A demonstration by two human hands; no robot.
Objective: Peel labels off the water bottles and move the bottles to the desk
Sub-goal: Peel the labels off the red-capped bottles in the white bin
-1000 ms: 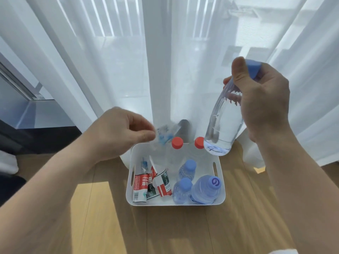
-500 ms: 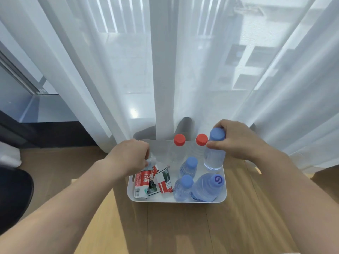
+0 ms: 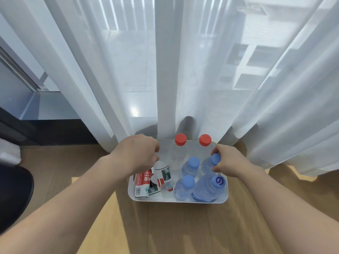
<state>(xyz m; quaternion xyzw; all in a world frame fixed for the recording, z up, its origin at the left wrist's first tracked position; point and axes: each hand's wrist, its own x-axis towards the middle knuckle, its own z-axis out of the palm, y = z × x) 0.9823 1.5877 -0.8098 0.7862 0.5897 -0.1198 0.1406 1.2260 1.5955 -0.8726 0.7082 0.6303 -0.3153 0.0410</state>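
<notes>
Your bin (image 3: 132,187) sits before the curtain (image 3: 201,70) | labels (image 3: 146,182) lie left inside | bottles (image 3: 190,166) stand right

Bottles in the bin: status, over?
Right hand gripping a blue-capped bottle standing in the bin. Left hand closed over the peeled labels, contents unclear. Nothing blocking.

The bin (image 3: 178,199) is plain white. Inside it, along the far wall, two clear bottles wear red caps (image 3: 180,139). Nearer me, four bottles have light blue caps (image 3: 194,161); one cap (image 3: 219,180) bears a darker blue swirl. At the bin's left lie red-and-white labels (image 3: 143,184) with green patches. Under the bin, the floor (image 3: 174,228) is pale wood grain.
</notes>
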